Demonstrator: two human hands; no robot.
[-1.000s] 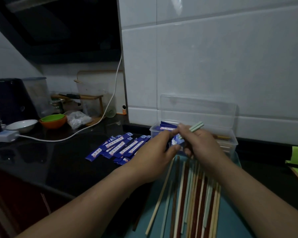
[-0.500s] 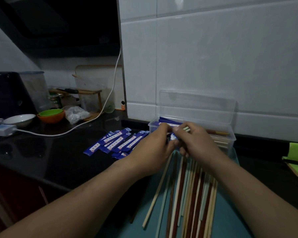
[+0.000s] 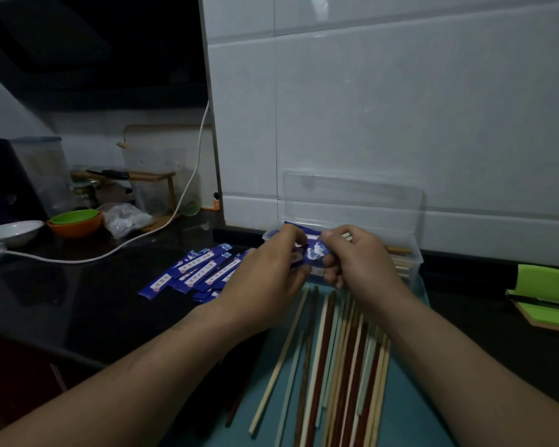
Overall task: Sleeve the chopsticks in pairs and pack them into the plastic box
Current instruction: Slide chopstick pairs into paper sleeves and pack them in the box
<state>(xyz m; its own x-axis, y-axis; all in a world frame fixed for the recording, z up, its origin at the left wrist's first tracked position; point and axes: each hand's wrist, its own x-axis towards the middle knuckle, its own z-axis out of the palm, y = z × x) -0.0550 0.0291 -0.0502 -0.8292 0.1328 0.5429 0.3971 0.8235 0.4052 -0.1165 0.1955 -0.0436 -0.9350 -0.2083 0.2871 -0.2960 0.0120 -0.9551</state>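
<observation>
The left hand [image 3: 265, 272] and the right hand [image 3: 362, 262] meet just in front of the clear rectangular plastic box [image 3: 413, 257], which stands against the white tiled wall [image 3: 400, 108] with its lid up. Between them they hold one blue printed paper sleeve [image 3: 315, 251]. Each grip is narrow: the left hand's fingers curl round the sleeve's left end, and the right hand pinches the right end between thumb and curled fingers. A pale chopstick tip [image 3: 347, 235] shows just past the right hand's knuckles; how far the pair sits inside the sleeve cannot be told.

Inside the box lie blue sleeved pairs, with bare stick ends showing at its right side. Below the hands, loose chopsticks in cream, dark red and pale green [image 3: 336, 366] lie side by side on a teal tray [image 3: 413, 421]. A heap of empty blue sleeves [image 3: 200, 272] rests on the black worktop [image 3: 94, 301], left of the left hand.
</observation>
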